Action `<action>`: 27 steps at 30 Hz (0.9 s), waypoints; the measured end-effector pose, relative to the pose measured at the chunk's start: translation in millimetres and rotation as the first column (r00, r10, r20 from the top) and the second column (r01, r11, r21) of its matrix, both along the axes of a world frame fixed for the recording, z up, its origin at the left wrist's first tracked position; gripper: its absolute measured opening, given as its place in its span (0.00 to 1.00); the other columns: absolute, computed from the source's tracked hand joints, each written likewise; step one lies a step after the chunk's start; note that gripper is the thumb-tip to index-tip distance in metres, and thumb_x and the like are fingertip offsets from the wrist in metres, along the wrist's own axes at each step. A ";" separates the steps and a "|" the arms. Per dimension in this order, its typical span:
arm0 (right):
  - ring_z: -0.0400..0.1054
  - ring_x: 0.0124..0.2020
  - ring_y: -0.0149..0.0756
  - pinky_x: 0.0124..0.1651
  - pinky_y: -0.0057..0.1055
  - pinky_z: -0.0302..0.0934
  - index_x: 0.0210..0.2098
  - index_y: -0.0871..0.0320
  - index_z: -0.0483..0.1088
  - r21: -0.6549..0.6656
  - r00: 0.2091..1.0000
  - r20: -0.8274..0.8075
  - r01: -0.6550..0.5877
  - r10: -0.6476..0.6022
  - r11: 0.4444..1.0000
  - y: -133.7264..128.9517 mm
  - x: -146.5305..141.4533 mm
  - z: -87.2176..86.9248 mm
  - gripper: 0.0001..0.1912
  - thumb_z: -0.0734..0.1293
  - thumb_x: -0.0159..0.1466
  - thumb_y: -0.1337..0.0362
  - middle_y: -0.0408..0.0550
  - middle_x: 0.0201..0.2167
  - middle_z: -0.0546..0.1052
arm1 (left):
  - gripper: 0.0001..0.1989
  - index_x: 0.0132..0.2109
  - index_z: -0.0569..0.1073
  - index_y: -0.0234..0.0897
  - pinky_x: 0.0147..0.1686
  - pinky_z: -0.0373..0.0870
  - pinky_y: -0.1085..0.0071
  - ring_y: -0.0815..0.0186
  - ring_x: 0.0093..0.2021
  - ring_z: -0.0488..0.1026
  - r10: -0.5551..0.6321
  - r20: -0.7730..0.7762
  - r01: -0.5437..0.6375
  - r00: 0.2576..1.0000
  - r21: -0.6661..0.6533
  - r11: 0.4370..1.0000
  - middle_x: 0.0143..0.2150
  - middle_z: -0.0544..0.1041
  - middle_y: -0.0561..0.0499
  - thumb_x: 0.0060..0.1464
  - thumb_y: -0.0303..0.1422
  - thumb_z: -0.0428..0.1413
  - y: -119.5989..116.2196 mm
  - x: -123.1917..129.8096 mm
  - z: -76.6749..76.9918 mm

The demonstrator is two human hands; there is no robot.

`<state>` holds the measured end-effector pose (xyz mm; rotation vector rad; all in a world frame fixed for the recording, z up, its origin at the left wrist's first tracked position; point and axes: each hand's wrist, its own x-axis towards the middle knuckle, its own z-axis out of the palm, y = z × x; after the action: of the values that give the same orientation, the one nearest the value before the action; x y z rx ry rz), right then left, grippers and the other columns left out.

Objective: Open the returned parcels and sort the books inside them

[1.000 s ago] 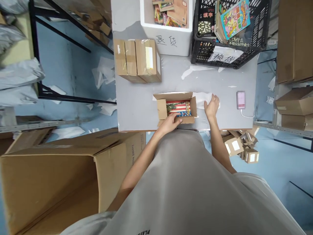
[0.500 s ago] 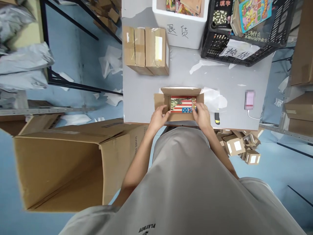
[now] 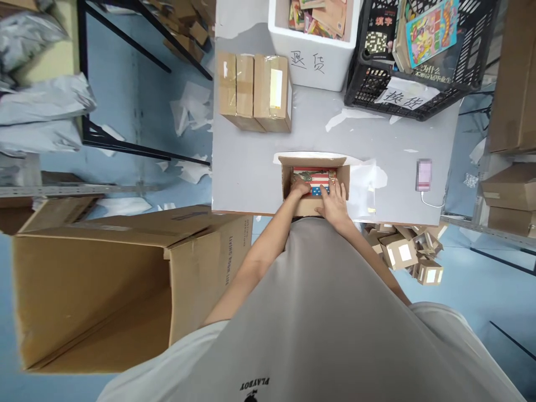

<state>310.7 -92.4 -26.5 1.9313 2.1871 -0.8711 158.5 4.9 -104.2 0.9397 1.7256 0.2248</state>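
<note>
On the table near its front edge stands an open cardboard box [image 3: 309, 208]. Inside lies a book [image 3: 320, 180] whose cover has red and white stripes and a blue starred patch. My left hand [image 3: 299, 187] reaches into the box, its fingers curled at the book's left end and partly hidden. Over the front right of the box rests my right hand [image 3: 334, 205], fingers spread, the tips reaching onto the book's right part. A white sheet [image 3: 362, 184] lies against the box's right side.
Two taped cartons [image 3: 272, 95] stand at the back left. Behind are a white foam bin [image 3: 314, 67] and a black crate [image 3: 355, 89], both holding books. A phone [image 3: 424, 175] on a cable lies right. A large open carton [image 3: 201, 301] is left of me; small boxes [image 3: 397, 251] lie right.
My left hand has moved right, from the box's left wall onto the book inside. My right hand has shifted slightly left and spread its fingers. The yellow-black cutter is now mostly covered by the white sheet.
</note>
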 end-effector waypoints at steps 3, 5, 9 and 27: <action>0.43 0.89 0.67 0.87 0.71 0.33 0.79 0.63 0.67 -0.007 1.000 -0.010 0.007 -0.007 1.000 -1.6 1.8 -7.5 0.47 0.83 0.66 0.61 0.73 0.85 0.57 | 0.46 0.75 0.64 0.10 0.72 0.68 0.48 0.25 0.80 0.67 0.017 -0.136 -0.033 0.990 -0.116 0.993 0.75 0.66 0.04 0.52 0.20 0.71 -0.9 2.6 3.9; 0.45 0.88 0.65 0.87 0.71 0.35 0.79 0.61 0.67 0.004 0.999 -0.024 0.024 -0.024 1.000 -2.3 3.7 -12.3 0.46 0.82 0.67 0.62 0.71 0.85 0.58 | 0.50 0.75 0.65 0.14 0.73 0.68 0.45 0.24 0.80 0.66 0.021 -0.180 -0.043 0.983 -0.120 0.992 0.75 0.66 0.04 0.47 0.17 0.72 -0.6 2.1 10.4; 0.48 0.87 0.66 0.87 0.69 0.38 0.80 0.63 0.66 -0.001 0.998 -0.029 0.049 -0.049 0.999 -1.0 5.6 -17.6 0.46 0.82 0.67 0.63 0.73 0.84 0.61 | 0.44 0.72 0.71 0.22 0.74 0.67 0.46 0.30 0.78 0.70 0.039 -0.160 -0.048 0.986 -0.051 0.998 0.76 0.69 0.13 0.48 0.16 0.70 4.6 -3.1 25.4; 0.68 0.73 0.54 0.78 0.54 0.60 0.71 0.54 0.78 0.313 0.988 -0.152 0.046 0.002 0.949 28.6 3.2 30.8 0.25 0.63 0.79 0.70 0.59 0.69 0.80 | 0.08 0.48 0.85 0.38 0.31 0.77 0.73 0.71 0.28 0.75 0.072 0.495 -0.164 0.866 0.146 0.976 0.36 0.81 0.52 0.66 0.35 0.64 -41.3 -38.4 142.4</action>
<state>314.0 -63.8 4.4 2.0907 2.5329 -0.7274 120.1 -36.4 38.2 0.8197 1.3038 0.6580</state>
